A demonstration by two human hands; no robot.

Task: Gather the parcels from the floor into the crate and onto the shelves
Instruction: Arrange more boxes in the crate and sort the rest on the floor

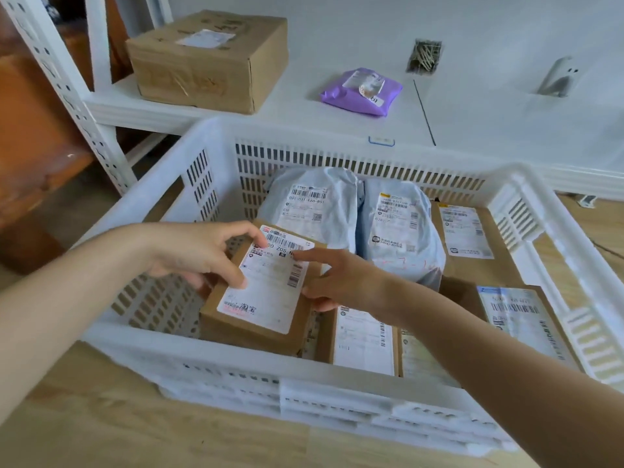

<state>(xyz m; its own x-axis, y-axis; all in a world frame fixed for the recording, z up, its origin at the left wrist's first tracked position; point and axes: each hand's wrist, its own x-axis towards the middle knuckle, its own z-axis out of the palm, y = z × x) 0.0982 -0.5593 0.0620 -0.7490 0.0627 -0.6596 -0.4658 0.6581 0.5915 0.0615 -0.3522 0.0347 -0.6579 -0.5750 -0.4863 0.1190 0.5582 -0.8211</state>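
Observation:
A white slotted plastic crate (pixel 209 361) stands on the wooden floor in front of me. Inside its near left part is a small cardboard parcel (pixel 266 298) with a white label on top. My left hand (pixel 199 255) grips its left edge with thumb on the label. My right hand (pixel 334 278) holds its right edge, index finger pointing across the label. Also in the crate lie two grey poly mailers (pixel 314 204) (pixel 401 231) at the back and several labelled cardboard boxes (pixel 364 339) (pixel 469 231) (pixel 520 319) at the right.
A white shelf (pixel 304 106) runs behind the crate at low height. On it sit a large taped cardboard box (pixel 209 59) and a purple mailer (pixel 363 91). A perforated white shelf upright (pixel 67 86) stands at the left, with brown wooden furniture (pixel 30 136) beyond it.

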